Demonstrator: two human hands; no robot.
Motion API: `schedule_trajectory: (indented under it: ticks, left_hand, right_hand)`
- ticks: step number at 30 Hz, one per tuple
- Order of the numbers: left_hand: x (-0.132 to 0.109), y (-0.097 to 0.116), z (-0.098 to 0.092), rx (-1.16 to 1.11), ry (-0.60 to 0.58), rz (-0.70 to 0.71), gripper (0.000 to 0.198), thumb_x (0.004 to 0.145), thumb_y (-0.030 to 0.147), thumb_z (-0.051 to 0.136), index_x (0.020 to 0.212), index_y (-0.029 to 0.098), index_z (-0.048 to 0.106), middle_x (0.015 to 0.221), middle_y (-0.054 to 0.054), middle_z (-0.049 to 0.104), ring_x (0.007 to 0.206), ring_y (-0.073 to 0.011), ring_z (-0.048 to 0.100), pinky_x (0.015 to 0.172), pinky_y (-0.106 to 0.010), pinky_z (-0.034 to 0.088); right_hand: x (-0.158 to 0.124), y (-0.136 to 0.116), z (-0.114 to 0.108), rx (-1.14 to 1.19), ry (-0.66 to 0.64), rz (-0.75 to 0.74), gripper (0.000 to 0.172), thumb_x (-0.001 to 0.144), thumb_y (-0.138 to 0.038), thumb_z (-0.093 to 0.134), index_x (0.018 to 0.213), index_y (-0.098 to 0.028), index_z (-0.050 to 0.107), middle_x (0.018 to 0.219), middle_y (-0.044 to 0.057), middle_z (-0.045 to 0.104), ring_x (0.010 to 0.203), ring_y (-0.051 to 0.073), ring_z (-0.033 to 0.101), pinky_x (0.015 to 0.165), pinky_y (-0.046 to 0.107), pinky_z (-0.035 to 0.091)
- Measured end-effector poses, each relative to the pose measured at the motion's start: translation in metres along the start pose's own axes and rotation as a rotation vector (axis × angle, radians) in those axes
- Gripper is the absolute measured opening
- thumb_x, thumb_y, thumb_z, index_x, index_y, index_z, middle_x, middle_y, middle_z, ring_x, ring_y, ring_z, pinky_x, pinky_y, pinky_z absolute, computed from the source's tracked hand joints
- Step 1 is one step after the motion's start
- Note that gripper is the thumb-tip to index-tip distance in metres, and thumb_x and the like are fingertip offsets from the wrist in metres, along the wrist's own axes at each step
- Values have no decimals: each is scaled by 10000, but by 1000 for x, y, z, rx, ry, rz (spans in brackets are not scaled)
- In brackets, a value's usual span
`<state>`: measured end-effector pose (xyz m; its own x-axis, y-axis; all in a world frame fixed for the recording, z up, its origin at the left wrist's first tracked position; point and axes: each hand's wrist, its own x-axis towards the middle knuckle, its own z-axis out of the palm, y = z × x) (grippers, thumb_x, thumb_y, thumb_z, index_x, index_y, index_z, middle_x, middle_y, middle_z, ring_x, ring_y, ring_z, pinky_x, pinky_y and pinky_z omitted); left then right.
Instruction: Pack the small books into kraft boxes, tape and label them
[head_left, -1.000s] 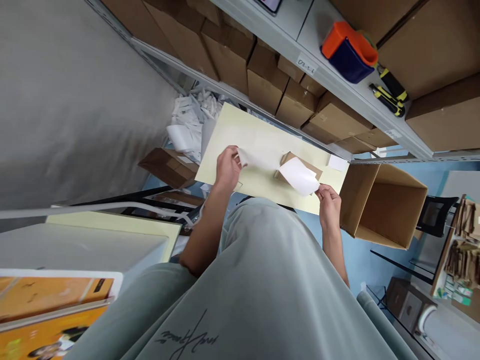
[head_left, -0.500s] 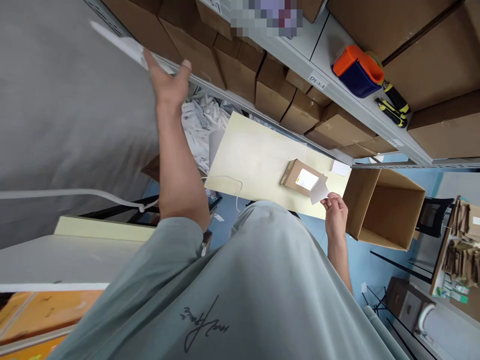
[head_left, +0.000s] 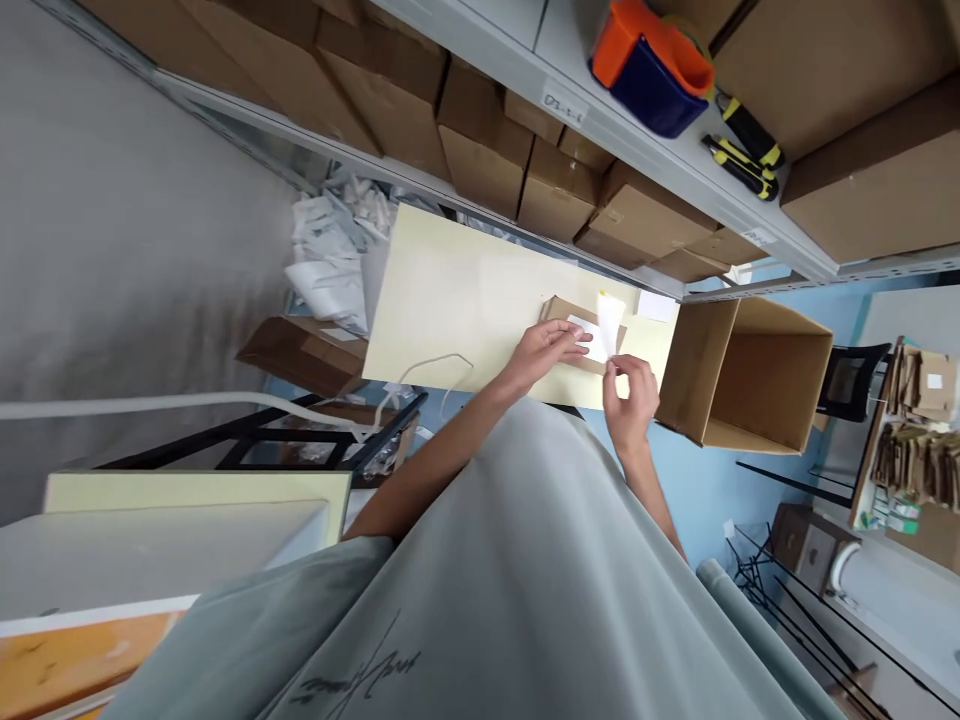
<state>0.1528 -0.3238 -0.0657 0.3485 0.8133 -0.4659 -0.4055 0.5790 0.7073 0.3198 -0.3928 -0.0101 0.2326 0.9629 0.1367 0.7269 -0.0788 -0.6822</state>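
A small brown cardboard parcel (head_left: 556, 310) lies on the cream tabletop, with a white label (head_left: 598, 347) on its upper face. My left hand (head_left: 541, 352) is over the parcel's left part, fingers stretched toward the label and holding nothing that shows; whether they touch it I cannot tell. In my right hand (head_left: 632, 400), thumb and fingers pinch the lower end of a white paper slip (head_left: 610, 318). The slip stands up over the parcel's right side and has a small yellow mark at its top.
The cream table (head_left: 457, 290) runs below shelves packed with brown boxes (head_left: 559, 195). A tape dispenser (head_left: 656, 70) and yellow-black cutters (head_left: 742, 165) lie on the upper shelf. Crumpled white sheets (head_left: 330, 260) heap at left. An open carton (head_left: 772, 390) stands right; a white cable (head_left: 420, 365) crosses the table edge.
My left hand has come from the upper left to the parcel, and the white sheet by it is out of view. My right hand has moved slightly left, raising the slip upright.
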Motion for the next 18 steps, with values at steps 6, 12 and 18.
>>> schedule_trajectory:
  ticks: [6,12,18]
  left_hand:
    - [0,-18,28,-50,114,-51,406,810,521,914,943,190,720,990,-75,825,940,-234,817,967,-418,671]
    - [1,-43,33,132,175,-30,410,757,550,892,883,207,705,899,-36,781,882,-216,772,854,-374,669]
    - [-6,-62,40,255,151,26,468,758,635,867,884,216,698,882,-29,745,905,-203,725,908,-362,641]
  right_hand:
    - [-19,34,-4,-97,-181,-126,206,1084,-398,610,1064,-291,784,1128,102,802,1077,268,753,949,437,542]
    - [-32,52,-11,-4,-379,-101,216,1071,-443,650,1104,-300,809,1178,86,787,958,241,744,938,425,573]
    - [-7,88,-30,216,-167,249,312,992,-530,703,1069,-246,807,1049,56,778,725,170,659,785,371,589]
